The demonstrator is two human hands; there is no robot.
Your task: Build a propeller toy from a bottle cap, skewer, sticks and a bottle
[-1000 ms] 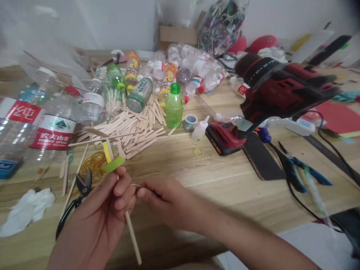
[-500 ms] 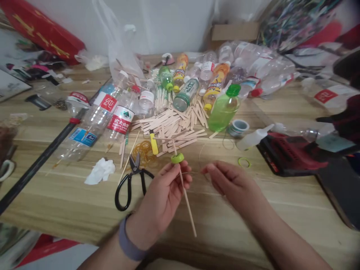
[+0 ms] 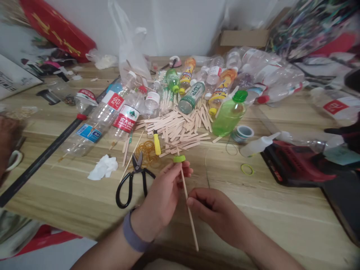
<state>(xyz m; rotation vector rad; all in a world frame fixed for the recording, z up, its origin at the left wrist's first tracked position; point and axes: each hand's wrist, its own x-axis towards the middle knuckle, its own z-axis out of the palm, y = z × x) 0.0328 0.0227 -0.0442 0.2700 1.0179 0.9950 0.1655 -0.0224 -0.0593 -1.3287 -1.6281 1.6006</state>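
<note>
Stick point(image 3: 192, 225) slants in left hand point(image 3: 164, 191), near end pointing slightly right.

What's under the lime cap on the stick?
Left hand and the stick, below the lime cap. The cap's underside and whatever the hand covers can't be seen.

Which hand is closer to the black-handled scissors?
Left. The left hand is just right of the scissors; the right hand is farther right, beyond the wooden stick.

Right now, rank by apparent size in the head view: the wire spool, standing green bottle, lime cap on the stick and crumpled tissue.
Largest to smallest:
standing green bottle
crumpled tissue
wire spool
lime cap
</note>
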